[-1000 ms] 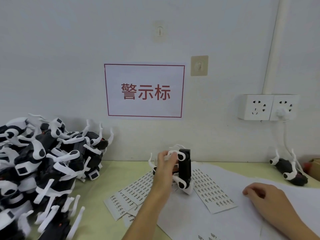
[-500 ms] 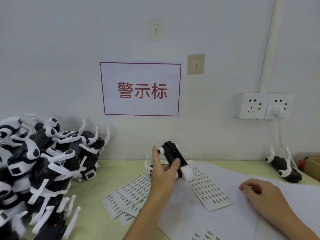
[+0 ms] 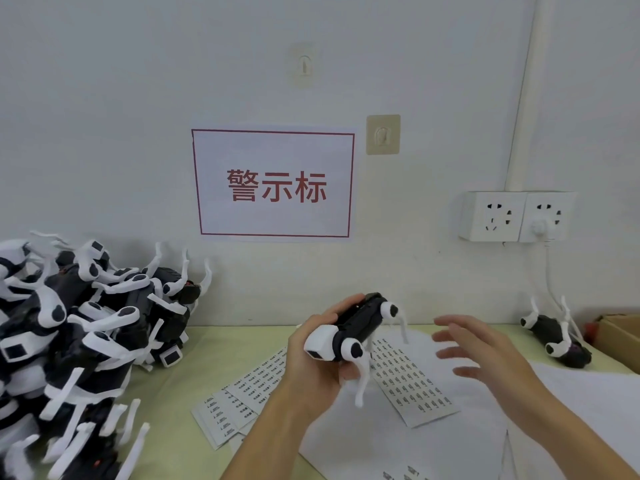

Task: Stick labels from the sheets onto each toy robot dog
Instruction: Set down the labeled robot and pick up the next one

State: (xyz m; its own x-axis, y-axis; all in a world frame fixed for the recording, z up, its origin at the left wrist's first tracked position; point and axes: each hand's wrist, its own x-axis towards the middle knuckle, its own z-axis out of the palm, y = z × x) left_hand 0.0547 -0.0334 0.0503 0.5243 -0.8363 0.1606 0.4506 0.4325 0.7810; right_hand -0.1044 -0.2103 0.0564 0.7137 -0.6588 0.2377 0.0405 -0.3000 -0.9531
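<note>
My left hand (image 3: pixel 313 355) grips a black-and-white toy robot dog (image 3: pixel 353 332) above the table, its white legs hanging down. To the right of the dog my right hand (image 3: pixel 485 355) hovers in the air with its fingers spread and holds nothing. Under the dog lies a label sheet (image 3: pixel 408 379) on white paper, and several more label sheets (image 3: pixel 239 400) fan out to the left of it. A big pile of toy robot dogs (image 3: pixel 79 341) fills the left side. One more dog (image 3: pixel 557 337) lies on its back at the far right by the wall.
A red-bordered wall sign (image 3: pixel 273 183) hangs behind the table. Two wall sockets (image 3: pixel 519 216) sit at the right, with a white cable running down from one. A cardboard box (image 3: pixel 620 334) shows at the right edge. Large white paper (image 3: pixel 571 410) covers the table's right part.
My left hand has lifted the dog and turned it from upright to lying sideways. My right hand has risen off the paper and spread its fingers towards the dog.
</note>
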